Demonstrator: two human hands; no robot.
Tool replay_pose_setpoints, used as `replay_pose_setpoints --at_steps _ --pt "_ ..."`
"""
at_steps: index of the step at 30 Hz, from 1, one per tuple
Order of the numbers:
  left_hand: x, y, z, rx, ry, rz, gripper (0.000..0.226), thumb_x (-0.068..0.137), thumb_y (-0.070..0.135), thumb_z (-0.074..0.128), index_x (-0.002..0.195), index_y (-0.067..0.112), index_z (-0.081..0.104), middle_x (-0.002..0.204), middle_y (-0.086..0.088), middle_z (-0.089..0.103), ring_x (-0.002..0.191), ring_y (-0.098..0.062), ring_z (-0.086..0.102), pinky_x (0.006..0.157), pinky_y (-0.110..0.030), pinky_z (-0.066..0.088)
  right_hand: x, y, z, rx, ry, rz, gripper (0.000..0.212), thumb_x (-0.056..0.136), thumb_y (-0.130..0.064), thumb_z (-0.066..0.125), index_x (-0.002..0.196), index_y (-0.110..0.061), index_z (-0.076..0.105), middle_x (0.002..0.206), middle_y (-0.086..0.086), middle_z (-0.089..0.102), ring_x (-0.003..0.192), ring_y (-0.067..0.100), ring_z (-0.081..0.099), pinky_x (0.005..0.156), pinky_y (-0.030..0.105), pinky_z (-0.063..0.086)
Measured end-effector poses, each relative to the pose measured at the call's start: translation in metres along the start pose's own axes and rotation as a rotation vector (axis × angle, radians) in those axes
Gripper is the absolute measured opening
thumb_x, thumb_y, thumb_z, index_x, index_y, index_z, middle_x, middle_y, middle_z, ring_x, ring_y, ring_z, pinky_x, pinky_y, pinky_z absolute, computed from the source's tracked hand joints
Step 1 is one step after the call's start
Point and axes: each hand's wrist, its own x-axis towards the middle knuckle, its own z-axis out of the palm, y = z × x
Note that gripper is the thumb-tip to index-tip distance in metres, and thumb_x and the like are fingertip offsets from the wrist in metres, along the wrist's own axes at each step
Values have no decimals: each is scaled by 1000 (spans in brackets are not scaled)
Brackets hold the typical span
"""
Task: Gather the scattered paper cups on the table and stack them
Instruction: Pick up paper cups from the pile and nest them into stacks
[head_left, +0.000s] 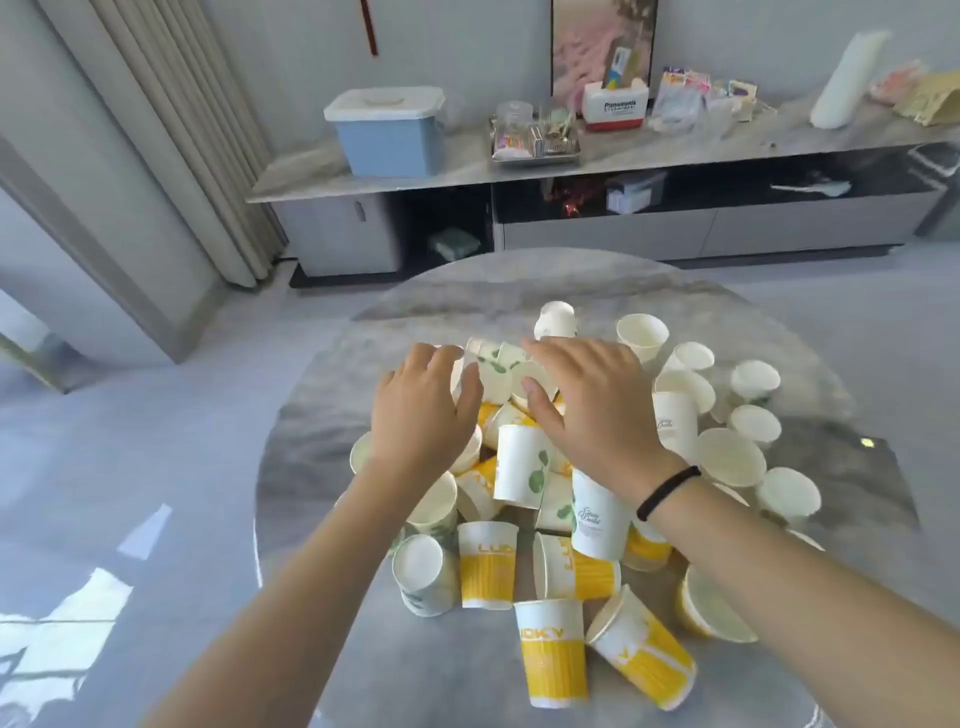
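Observation:
Several paper cups lie scattered on a round grey marble table (467, 675). Some are white with yellow bands, like one upside down near the front (553, 660). Others are white with green leaves (522, 470), and plain white ones stand upright at the right (730, 457). My left hand (423, 410) and my right hand (584, 400) hover over the far middle of the pile, fingers spread, palms down. Between them lies a leaf-printed cup on its side (496, 364). Neither hand visibly grips a cup. A black band circles my right wrist.
A low sideboard (597, 156) stands beyond the table, carrying a blue lidded box (387, 132), a tray of small items and a white roll. Curtains hang at the left. Grey floor surrounds the table.

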Motion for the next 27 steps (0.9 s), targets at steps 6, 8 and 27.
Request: replay_pose_setpoints --at_steps 6,8,27 --pt "-29 -5 50 -42 -37 35 39 95 37 38 120 17 60 122 -5 60 101 -27 63 86 -36 47 -54 17 33 -32 39 8 38 85 -36 47 109 -15 68 101 3 71 89 30 66 77 38 50" --pt "-40 -1 55 -62 -34 44 34 96 33 41 120 17 60 123 -5 59 104 -26 62 87 -36 47 -70 19 30 -51 38 59 42 83 -38 45 108 -14 68 99 7 71 86 32 66 74 39 51" --pt "-31 4 105 78 -363 -40 74 82 59 55 142 24 31 146 -13 34 128 -35 43 99 -44 41 -113 17 39 -83 -343 559 90 74 -64 61 141 -17 21 116 12 57 104 31 59 67 32 41"
